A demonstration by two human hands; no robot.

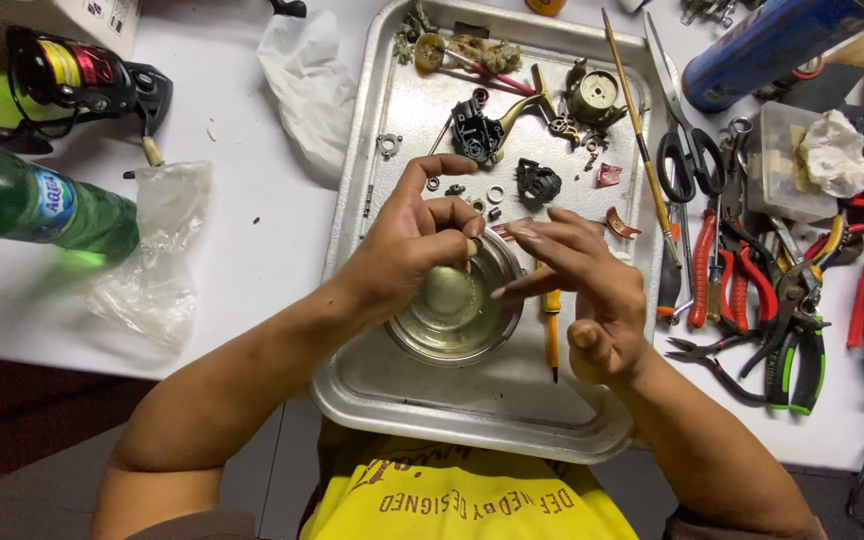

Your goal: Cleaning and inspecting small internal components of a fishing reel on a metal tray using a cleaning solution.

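One small dark ring-shaped part (473, 243) is pinched between the curled fingertips of the left hand (414, 245), index finger raised; finer detail cannot be made out. It is held directly over one round steel bowl (455, 305) of clear liquid, set on one metal tray (472, 400). The right hand (582, 290) is held loosely open beside the bowl's rim, fingers extended toward the part, nothing visibly gripped. One yellow-handled screwdriver (552, 330) is seen under that hand. One black reel body (477, 132) and several loose washers lie on the tray beyond. One pair of scissors (682, 150) and several pliers are noted to the right; one green bottle (37, 205) to the left.
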